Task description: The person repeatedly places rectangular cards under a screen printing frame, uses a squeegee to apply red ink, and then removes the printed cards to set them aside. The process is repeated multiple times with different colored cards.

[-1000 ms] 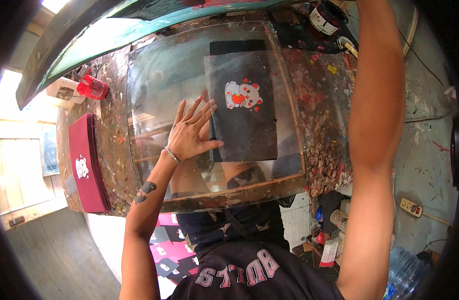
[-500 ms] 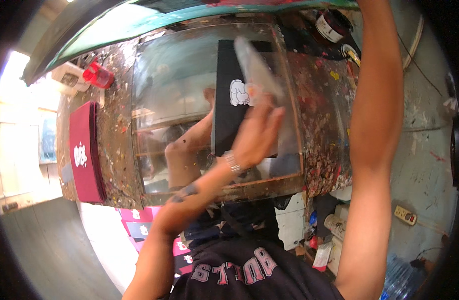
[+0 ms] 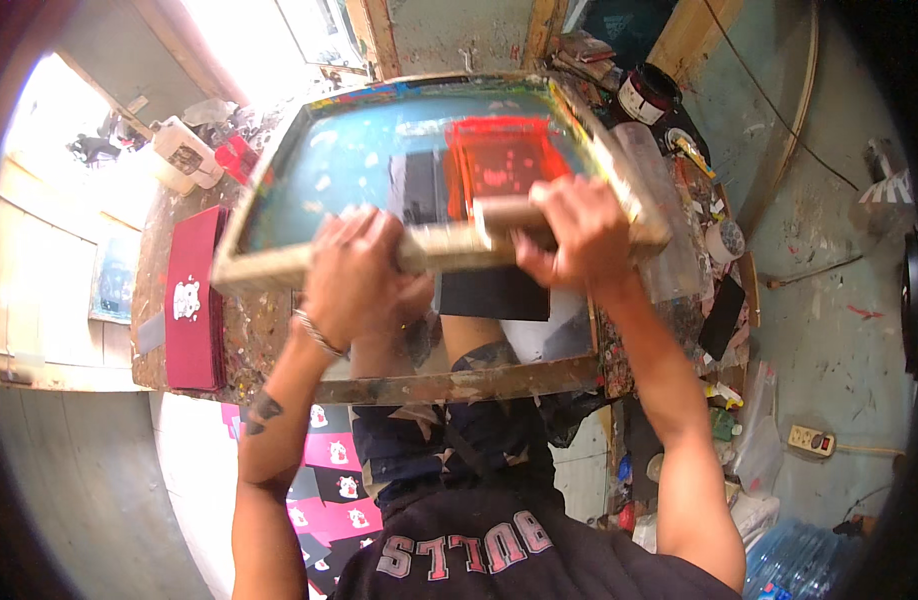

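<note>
I see my left hand (image 3: 354, 275) and right hand (image 3: 569, 235) both clenched on the near rail of the wooden-framed, red-inked printing screen (image 3: 419, 165), lying over the paint-spattered worktop (image 3: 259, 340).

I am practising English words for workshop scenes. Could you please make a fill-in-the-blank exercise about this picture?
1. Both hands, the left hand and the right hand, hold the near edge of a wooden printing ____.
2. The ink on its mesh is ____.
3. The stack of dark red sheets lies to the person's ____.

Missing words: frame; red; left
</note>
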Demonstrator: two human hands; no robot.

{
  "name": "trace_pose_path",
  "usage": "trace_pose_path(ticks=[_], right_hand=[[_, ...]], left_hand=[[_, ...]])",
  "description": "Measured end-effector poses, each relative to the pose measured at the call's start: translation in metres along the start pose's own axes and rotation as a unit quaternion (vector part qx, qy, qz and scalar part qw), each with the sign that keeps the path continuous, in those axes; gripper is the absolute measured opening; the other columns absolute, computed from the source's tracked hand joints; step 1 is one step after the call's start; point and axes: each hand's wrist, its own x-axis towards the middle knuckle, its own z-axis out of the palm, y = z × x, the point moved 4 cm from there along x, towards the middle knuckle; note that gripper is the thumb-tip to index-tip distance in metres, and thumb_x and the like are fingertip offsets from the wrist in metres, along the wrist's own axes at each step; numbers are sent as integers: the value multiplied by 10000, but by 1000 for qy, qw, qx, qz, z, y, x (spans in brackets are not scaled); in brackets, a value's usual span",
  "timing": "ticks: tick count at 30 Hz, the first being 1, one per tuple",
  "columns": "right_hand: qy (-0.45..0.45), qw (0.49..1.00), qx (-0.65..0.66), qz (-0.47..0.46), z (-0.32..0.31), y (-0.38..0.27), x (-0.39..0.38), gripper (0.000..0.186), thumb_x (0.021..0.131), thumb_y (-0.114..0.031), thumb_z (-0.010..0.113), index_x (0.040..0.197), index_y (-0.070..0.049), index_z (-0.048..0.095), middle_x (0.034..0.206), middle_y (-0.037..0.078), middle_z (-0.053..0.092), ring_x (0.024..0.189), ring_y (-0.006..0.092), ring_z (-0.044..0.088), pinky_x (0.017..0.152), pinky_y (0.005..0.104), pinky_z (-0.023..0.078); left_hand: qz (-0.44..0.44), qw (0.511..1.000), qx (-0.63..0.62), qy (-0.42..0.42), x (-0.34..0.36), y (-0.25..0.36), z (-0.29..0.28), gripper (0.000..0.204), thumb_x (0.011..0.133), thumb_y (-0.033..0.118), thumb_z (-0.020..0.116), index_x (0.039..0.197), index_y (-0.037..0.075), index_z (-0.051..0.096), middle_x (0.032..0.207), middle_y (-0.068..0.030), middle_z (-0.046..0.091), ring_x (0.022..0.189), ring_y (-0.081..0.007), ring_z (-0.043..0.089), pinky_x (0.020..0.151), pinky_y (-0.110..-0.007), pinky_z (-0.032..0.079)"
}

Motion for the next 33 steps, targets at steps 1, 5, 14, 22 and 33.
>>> trace_pose_path(ticks=[1,5,14,22,33], right_hand=[[-24,1000,17,4,11,-8,-28,426,847,-422,659,1016,-31,659,924,141,652,881,335,647,871,494,477],[-141,989,5,50,50,-21,-78,435,822,-298,681,1113,26,677,1016,147,686,991,294,659,1019,545,391],[-415,892,87,154,102,42,-21,382,840,-92,666,1217,-45,622,1045,149,696,1054,333,655,967,483,391],[-147,987,-21,68,124,57,-27,311,855,-29,581,1151,-85,657,957,114,664,987,297,628,924,464,394],[-222,970,49,92,138,73,-10,430,744,-3,574,1162,-89,628,952,144,658,986,349,621,918,475,405]], left_hand=[[-54,993,-22,-105,-14,1,35,493,746,397,901,963,30,655,1052,-108,664,1052,-200,608,911,-395,503],[-47,996,-50,-61,-47,6,88,470,698,361,880,963,65,629,973,-84,611,986,-278,598,887,-425,459],[-61,990,-61,-114,-50,14,93,380,784,328,814,968,65,611,952,-87,643,996,-288,630,882,-423,466],[-68,985,-80,-139,-49,12,94,384,745,260,833,971,57,597,971,-86,633,1005,-290,615,872,-429,461],[-78,985,-98,-122,-53,12,93,383,741,251,832,979,60,601,968,-99,625,979,-312,614,867,-442,454]])
